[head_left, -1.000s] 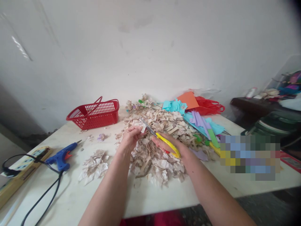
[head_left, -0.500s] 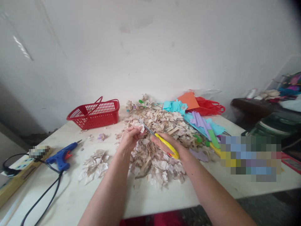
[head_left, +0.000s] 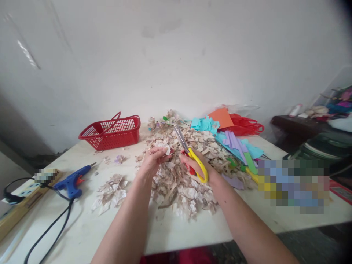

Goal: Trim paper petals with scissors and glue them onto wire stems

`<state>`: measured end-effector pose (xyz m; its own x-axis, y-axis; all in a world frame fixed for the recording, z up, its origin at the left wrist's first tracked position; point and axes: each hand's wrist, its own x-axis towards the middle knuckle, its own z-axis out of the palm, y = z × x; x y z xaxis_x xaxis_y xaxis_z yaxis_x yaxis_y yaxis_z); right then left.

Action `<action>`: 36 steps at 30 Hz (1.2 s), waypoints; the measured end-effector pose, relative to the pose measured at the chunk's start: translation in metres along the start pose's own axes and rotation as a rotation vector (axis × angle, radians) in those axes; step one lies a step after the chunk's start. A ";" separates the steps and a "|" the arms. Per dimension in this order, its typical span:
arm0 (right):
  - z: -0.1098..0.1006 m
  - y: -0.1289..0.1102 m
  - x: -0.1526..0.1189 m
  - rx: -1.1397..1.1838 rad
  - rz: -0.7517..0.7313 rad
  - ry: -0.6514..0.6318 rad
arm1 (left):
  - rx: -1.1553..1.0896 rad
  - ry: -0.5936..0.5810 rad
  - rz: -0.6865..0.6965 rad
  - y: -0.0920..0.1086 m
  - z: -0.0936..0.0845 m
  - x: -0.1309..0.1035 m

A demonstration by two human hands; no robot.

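My left hand point(head_left: 156, 157) pinches a small whitish paper piece point(head_left: 167, 149) above the paper heap. In my right hand point(head_left: 196, 165) are the scissors point(head_left: 198, 164), with yellow and red handles; their blades point up and away, apart from the paper piece. Under both hands spreads a large heap of crumpled beige and white paper scraps point(head_left: 189, 194). A smaller pile of similar scraps point(head_left: 111, 192) lies left of my left forearm.
A red basket point(head_left: 118, 137) stands at the back left. A blue glue gun point(head_left: 72, 181) and a power strip point(head_left: 30, 194) lie at the left. Turquoise paper point(head_left: 205, 125), orange paper point(head_left: 222, 118) and a red plastic bag point(head_left: 244, 125) are at the back right.
The scissors have moved away from the paper piece and turned more upright, and their red handle now shows. My left hand has barely moved and still holds the piece.
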<state>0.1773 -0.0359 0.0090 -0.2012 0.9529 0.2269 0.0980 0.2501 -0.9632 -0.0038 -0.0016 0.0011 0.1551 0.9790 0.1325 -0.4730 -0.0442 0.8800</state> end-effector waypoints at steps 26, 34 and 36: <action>0.004 0.003 0.007 0.088 0.032 0.126 | 0.271 0.039 0.043 -0.008 0.018 -0.004; 0.003 -0.007 0.005 -0.030 0.033 0.027 | 0.528 -0.106 0.013 -0.002 0.019 -0.007; 0.003 -0.006 0.004 -0.008 0.029 0.001 | 0.583 -0.140 -0.010 -0.003 0.018 -0.007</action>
<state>0.1730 -0.0339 0.0158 -0.1971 0.9599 0.1993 0.1112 0.2238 -0.9683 0.0117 -0.0121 0.0059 0.2887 0.9460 0.1473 0.0771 -0.1763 0.9813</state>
